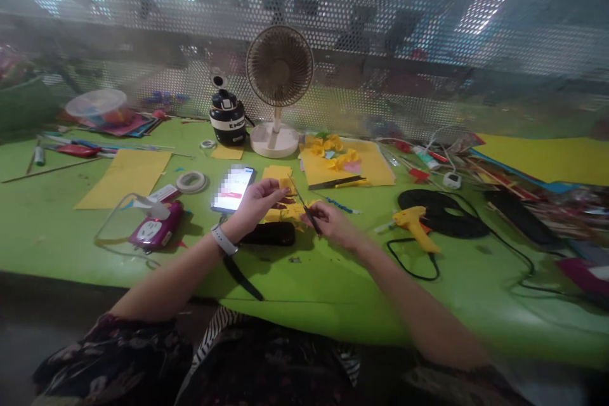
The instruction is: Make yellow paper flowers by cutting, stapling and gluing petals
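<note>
My left hand (259, 200), with a pale watch on its wrist, pinches a small piece of yellow paper (287, 183) above the green table. My right hand (332, 223) is closed on a pair of dark-handled scissors (310, 216), whose blades point up and away beside the paper. Below both hands lies a pile of yellow paper cuttings (295, 212), partly hidden by my fingers. A dark oblong case (271, 234) sits just in front of the pile. To the left of my left hand, a lit phone (233, 189) lies face up.
At the back stand a fan (275, 139) and a black bottle (228, 124). Yellow paper flowers (328, 147) rest on yellow sheets. On the right are a yellow glue gun (413, 225) and a black coil (454, 219); on the left, a purple power strip (156, 228) and tape roll (191, 182).
</note>
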`<state>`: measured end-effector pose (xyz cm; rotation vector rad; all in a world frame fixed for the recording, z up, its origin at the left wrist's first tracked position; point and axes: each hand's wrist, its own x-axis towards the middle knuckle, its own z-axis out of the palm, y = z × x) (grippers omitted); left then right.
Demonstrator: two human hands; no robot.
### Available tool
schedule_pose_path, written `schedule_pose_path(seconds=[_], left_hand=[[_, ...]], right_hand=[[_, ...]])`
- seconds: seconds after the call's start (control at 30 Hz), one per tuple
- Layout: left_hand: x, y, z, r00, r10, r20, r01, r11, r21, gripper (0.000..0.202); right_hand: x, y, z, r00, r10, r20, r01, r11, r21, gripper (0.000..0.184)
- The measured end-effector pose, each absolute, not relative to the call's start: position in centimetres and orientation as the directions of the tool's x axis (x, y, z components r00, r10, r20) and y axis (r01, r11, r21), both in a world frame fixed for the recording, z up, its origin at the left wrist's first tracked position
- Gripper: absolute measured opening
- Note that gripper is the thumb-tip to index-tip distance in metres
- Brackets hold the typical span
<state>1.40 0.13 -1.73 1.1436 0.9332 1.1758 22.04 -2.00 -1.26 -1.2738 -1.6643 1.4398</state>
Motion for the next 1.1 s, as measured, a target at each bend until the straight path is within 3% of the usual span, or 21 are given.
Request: schedule_pose_path(seconds=[0.27,1.1], left_hand=[[1.4,0.08,-1.05,0.189,0.981,-0.04,-0.209,0.08,0.975,0.045],[1.14,0.54,-1.9,0.191,0.982,0.016,-0.251,0.033,0.967,0.043]], right_hand=[[22.01,-2.24,-1.14,-0.364,0.914,-0.181,0.285,-0.075,-0.955,0.047],[21.99,-2.38,-1.55,-0.357,0.926,-0.128,0.306,-0.014,-0.952,0.047]])
